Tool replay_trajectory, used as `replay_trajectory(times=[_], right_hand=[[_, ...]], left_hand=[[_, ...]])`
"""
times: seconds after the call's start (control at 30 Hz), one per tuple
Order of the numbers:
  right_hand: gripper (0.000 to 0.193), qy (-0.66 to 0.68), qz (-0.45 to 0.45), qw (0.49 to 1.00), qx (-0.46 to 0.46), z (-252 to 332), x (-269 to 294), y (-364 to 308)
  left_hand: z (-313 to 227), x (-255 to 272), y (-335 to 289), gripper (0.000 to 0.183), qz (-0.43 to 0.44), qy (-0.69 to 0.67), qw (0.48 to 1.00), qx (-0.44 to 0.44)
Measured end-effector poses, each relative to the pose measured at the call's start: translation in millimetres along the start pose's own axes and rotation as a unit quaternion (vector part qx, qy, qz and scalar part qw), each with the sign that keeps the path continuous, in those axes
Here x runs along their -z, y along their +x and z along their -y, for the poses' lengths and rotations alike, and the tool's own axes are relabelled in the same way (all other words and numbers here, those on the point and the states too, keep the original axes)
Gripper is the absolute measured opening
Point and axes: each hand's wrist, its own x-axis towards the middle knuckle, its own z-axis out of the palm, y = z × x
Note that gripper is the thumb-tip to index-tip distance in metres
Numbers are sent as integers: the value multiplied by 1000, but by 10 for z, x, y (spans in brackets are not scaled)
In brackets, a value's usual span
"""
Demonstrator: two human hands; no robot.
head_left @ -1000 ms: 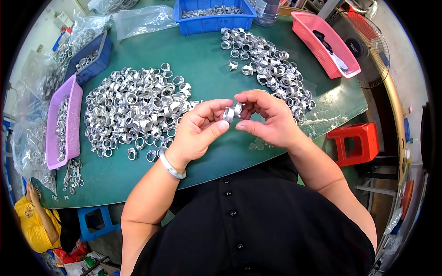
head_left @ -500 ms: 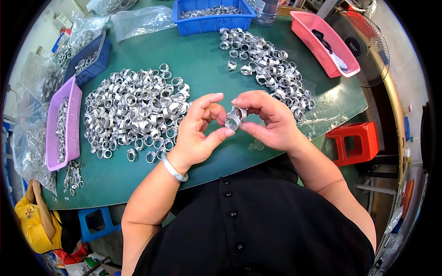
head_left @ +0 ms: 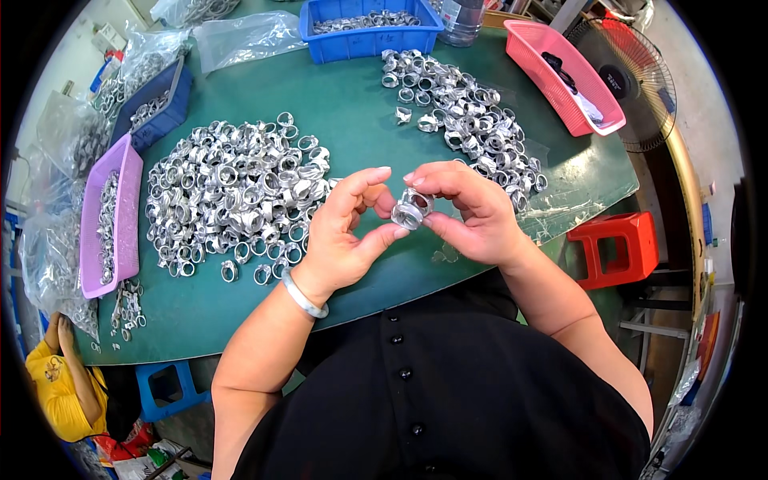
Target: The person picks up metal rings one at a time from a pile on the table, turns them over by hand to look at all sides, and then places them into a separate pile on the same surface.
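Silver-coloured metal rings (head_left: 410, 210), seemingly two pressed together, are held up between my hands above the near part of the table. My left hand (head_left: 350, 228), a pale bangle on its wrist, pinches them from the left with thumb and fingers. From the other side, the thumb and forefinger of my right hand (head_left: 478, 214) grip them too. Left of my hands spreads a large heap of similar rings (head_left: 232, 192). Beyond my right hand lies a smaller, longer heap of rings (head_left: 472, 116).
On the green table (head_left: 352, 104) stand a blue bin (head_left: 372, 44) of rings, a purple basket (head_left: 124, 216), a darker blue bin (head_left: 164, 104) and a pink basket (head_left: 560, 88). A fan (head_left: 628, 84) and red stool (head_left: 614, 248) are at right. A person in yellow (head_left: 64, 392) sits lower left.
The rings between my fingers have turned slightly and moved a little to the right. My hands have barely shifted; the heaps look the same.
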Motion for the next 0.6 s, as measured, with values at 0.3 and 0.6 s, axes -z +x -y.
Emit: replay_trajectory(times=[0.3, 0.6], right_hand=[[44, 19, -6, 999, -28, -11, -19, -23], [43, 20, -12, 999, -39, -15, -23, -29]], left_hand=[[1, -6, -10, 70, -7, -8, 1000, 10], [-38, -34, -21, 67, -41, 19, 999, 22]])
